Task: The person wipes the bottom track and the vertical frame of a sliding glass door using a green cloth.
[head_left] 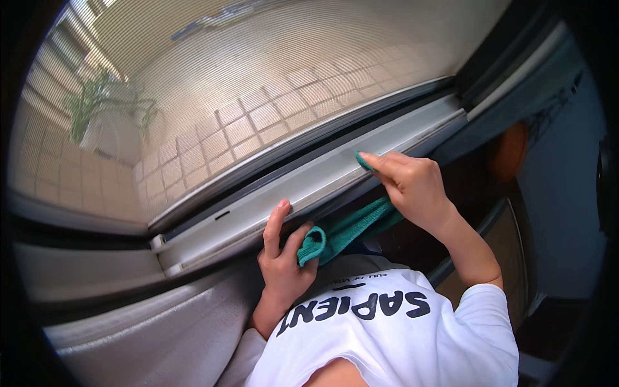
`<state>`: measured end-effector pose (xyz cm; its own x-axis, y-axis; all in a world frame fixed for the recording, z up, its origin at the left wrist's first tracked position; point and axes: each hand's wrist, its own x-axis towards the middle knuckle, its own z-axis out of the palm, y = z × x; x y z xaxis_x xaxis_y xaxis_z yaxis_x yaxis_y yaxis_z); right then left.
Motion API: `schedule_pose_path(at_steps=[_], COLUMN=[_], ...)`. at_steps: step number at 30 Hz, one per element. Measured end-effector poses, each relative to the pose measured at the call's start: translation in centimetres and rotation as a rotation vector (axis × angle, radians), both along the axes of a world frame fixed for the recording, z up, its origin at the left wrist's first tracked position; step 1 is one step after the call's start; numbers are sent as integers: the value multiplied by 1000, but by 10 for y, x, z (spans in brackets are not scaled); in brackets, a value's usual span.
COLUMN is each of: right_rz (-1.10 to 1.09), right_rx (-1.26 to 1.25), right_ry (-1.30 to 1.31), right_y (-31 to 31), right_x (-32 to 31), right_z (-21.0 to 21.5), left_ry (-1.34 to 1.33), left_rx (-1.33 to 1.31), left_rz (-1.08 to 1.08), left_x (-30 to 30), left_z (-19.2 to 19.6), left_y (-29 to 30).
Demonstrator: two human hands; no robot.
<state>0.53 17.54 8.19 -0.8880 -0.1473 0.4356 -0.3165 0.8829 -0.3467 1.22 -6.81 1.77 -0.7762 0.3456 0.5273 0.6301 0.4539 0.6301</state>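
Observation:
A green cloth (351,231) stretches between my hands, just on my side of the window sill. My left hand (287,261) grips its rolled end with the lower fingers, while the index finger points up and its tip rests at the sill's near edge. My right hand (416,187) is closed on the cloth too; a small tip of it is wrapped over the extended finger, right at the sill's near edge. Part of the cloth runs behind the right hand and is hidden. The pale metal window sill (309,184) slants up to the right.
Beyond the sill stands a window with a mesh screen (193,71). Through it show a tiled floor (258,122) and a potted plant (109,109). A light padded surface (155,329) lies at lower left. An orange rounded object (509,151) sits at the right.

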Motion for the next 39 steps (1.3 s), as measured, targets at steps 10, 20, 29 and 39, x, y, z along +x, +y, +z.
schedule_pose_path(at_steps=[10,20,29,39], right_rz=[-126,-61,-127,-183], right_rx=[31,34,-61,-161], right_ry=[8,-8,24,-92], right_y=[-12,-31,-33,-22], right_x=[17,22,26,29], right_z=[-16,-20,-24,-26], left_ry=[-12,61,77,67], left_rx=[-7,-9,-13,31], left_rz=[-42,-57,-74,-81], left_x=[-4,-10,-9,-7], left_z=[-4,-7,-18,-23], left_y=[-3,-3,-1,7])
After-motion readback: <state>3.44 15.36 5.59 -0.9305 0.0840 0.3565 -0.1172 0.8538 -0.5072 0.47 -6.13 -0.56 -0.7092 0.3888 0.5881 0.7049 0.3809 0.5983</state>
